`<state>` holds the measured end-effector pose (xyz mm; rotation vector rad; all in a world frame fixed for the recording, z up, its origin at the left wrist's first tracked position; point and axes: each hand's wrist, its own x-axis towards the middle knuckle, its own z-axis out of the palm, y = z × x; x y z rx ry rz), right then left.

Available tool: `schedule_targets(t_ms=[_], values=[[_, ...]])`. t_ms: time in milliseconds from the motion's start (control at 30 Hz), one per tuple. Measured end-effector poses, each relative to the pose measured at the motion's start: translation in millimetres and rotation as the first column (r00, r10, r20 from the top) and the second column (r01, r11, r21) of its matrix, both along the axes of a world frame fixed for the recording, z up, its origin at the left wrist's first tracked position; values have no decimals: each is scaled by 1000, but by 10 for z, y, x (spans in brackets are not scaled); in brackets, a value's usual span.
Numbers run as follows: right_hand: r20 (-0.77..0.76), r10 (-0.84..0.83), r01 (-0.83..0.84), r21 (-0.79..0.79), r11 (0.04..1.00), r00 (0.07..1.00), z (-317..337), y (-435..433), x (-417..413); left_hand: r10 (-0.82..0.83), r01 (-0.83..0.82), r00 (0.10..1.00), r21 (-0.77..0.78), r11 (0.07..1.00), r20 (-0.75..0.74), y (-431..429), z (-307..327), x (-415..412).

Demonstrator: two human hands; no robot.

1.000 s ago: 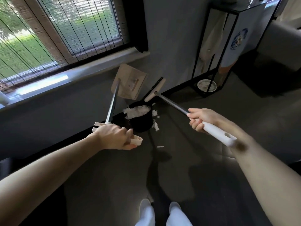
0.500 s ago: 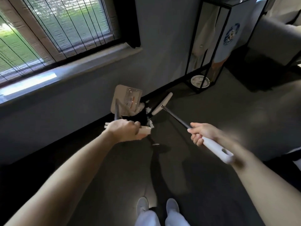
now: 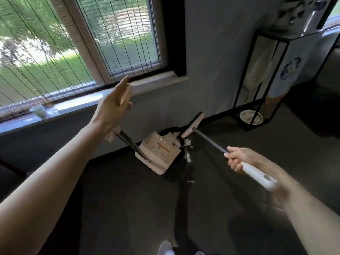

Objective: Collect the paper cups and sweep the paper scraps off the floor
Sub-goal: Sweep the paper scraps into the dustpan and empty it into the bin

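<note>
My left hand [image 3: 113,112] wraps the dustpan [image 3: 160,153] handle; my right hand [image 3: 237,159] is clenched on the broom [image 3: 209,140]. Paper scraps [image 3: 174,139] lie at the pan's mouth against the wall, with the broom head just beside them. A paper cup [image 3: 39,111] stands on the windowsill [image 3: 77,105]. A black-framed stand [image 3: 261,80] crowds the right.

window [image 3: 77,43] daylight, dim floor [image 3: 128,208], blurred edges
</note>
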<state>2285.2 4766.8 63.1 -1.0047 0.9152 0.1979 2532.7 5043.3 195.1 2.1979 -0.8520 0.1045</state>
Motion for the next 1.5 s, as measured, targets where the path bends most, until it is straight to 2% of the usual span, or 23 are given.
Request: schedule_targets(t_ms=[200,433,667,900,1100,1200,1300,1400,1500], values=[[-72,28,-31,-39,999,997,-95,-89,26,106,-134,957,-86,987,-272,103,-712,-163],[-229,140,-161,-79,984,963,-471,-266,192,149,-178,861,-13,984,-486,-149,-1713,-353],[-300,212,-230,-25,973,930,-787,-501,522,194,-182,814,75,980,-547,-584,-2152,-119],[-330,238,-250,6,968,913,-955,-1026,911,223,-209,778,94,973,-588,-1090,-2190,184],[-394,384,-449,-85,889,835,-1022,-2003,1647,316,-321,747,98,942,-585,-1514,-2334,429],[-444,479,-592,-155,791,757,-1037,-2627,2174,408,-418,689,131,899,-599,-1814,-2418,532],[-528,564,-741,-211,637,635,-1014,-3156,2711,504,-516,631,167,840,-589,-2134,-2392,630],[-611,643,-875,-194,444,461,-1104,-3538,3262,594,-610,576,189,770,-561,-2392,-2369,701],[-700,672,-969,-205,135,242,-1279,-3634,3702,613,-665,518,170,727,-596,-2523,-2377,738]])
